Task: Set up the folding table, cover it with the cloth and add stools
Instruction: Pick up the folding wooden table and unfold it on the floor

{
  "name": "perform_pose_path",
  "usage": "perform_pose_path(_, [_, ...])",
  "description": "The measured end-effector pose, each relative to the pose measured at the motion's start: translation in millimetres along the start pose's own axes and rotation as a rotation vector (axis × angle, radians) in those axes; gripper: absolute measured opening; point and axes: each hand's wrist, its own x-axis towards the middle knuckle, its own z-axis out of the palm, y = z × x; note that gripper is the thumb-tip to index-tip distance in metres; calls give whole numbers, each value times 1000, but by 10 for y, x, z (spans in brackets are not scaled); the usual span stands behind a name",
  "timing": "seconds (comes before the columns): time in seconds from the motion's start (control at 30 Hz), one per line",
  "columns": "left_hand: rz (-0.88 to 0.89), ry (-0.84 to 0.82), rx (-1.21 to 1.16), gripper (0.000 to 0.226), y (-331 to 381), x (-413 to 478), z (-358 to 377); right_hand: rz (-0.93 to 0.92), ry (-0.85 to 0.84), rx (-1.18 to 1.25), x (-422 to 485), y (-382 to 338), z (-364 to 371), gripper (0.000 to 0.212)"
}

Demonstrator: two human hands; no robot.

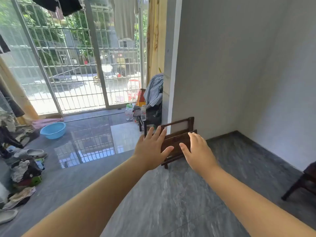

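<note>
— Low at the centre of the frame, what is that dark thing by the wall?

— It is a folded wooden piece, dark brown. It stands on the grey floor and leans against the corner of the white wall. A taller rail with a pale panel shows behind its front part. I cannot tell whether it is the table or a stool.

— Where are the hands?

— Both reach out in front of it. The left hand lies over its left end and the right hand over its right end. The fingers of both are straight and spread and the palms face the wood. Neither hand has hold of anything, and I cannot tell whether the fingertips touch the wood.

— What else is in the room?

— A sliding glass door with a white grille fills the upper left, and a yellow curtain hangs beside it. A blue basin sits on the floor at the left. Clothes are heaped along the left edge, with a grey slipper nearby. A clear water bottle stands just behind the folded piece, next to a chair draped with cloth. More dark furniture is cut off by the right edge, well apart from the hands.
</note>
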Motion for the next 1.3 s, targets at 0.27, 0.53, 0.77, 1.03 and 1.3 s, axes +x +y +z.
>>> perform_pose_path(0.27, [-63,-106,-81,73,-1068,1521,635,189,-74,57,1526,109,951,60])
perform_pose_path(0.53, [-28,-175,-121,72,-1602,2650,967,290,-89,63,2639,268,1451,57])
perform_pose_path(0.77, [-54,-211,-134,72,-1832,3351,1377,304,-124,89,3529,536,1912,57])
perform_pose_path(1.03, [-150,-279,-135,73,-2018,4575,2081,273,-231,151,4877,1205,2619,58])
perform_pose_path(1.3, [-293,-334,-175,74,-2162,6200,3257,258,-390,130,6466,2212,3527,59])
